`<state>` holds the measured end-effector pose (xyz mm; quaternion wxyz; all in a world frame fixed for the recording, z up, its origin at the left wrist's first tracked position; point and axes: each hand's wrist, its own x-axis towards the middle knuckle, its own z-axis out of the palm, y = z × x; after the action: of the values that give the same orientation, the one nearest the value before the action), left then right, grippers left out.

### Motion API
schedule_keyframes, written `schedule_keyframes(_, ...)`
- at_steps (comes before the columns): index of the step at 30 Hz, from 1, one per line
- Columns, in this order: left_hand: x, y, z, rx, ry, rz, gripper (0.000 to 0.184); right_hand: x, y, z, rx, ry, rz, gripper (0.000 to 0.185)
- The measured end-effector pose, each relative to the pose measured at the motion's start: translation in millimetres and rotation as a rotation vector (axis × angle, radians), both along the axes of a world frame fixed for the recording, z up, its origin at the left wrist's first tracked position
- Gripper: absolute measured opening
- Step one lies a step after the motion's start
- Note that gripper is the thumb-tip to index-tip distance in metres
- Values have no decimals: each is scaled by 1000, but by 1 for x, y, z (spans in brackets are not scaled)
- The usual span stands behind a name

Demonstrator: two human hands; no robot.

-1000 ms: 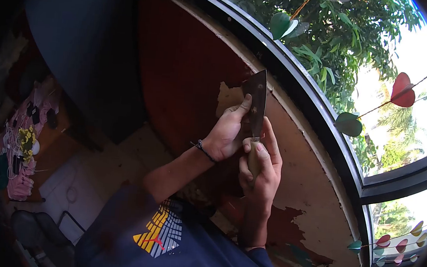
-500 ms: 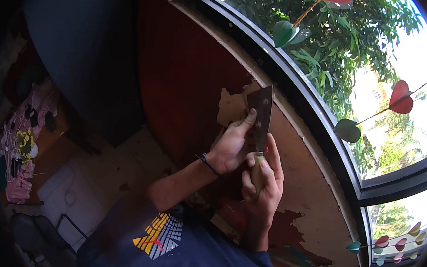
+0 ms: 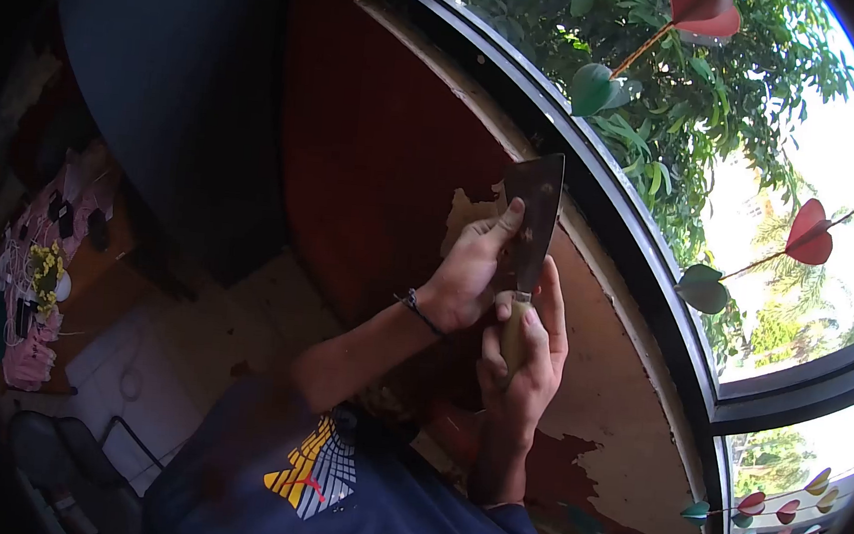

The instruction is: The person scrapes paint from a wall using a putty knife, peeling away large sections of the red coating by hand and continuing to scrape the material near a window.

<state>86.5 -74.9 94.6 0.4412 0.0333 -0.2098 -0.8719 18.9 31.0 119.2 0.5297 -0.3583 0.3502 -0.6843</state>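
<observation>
My right hand (image 3: 528, 360) is wrapped round the pale handle of a putty knife (image 3: 536, 220), the index finger stretched up beside the blade. My left hand (image 3: 468, 275), with a dark bracelet at the wrist, pinches the wide metal blade. Its thumb lies on the blade's face, and the other fingers are mostly hidden behind it. The blade points up toward the window ledge, in front of a wall (image 3: 377, 133) with dark red paint. A pale bare patch (image 3: 466, 215) shows just left of the blade; whether the edge touches the wall I cannot tell.
A black-framed window (image 3: 639, 249) runs along the right, with strings of paper hearts (image 3: 810, 233) hanging before it. More peeled wall (image 3: 618, 383) lies below the ledge. At left are a cluttered table (image 3: 104, 287) and a dark chair (image 3: 71, 460).
The putty knife and both hands have shifted slightly upward against the wall, the blade turning a little. Both hands keep their hold. The whole view has also shifted slightly.
</observation>
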Motion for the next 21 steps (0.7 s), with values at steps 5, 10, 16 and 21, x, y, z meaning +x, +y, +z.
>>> schedule_keyframes(5, 0, 10, -15, 88, 52, -76, 32, 7, 11, -16, -31, 18, 1, 54)
schedule_keyframes(10, -3, 8, -14, 33, -17, -62, 31, 1, 12, -15, -29, -52, -16, 54)
schedule_keyframes(16, -5, 14, -20, 14, -44, -66, 31, 2, 20, -23, -16, 1, -55, 53)
schedule_keyframes(21, -2, 4, -10, 13, -12, -52, 31, 9, 10, -13, -63, -6, -22, 54)
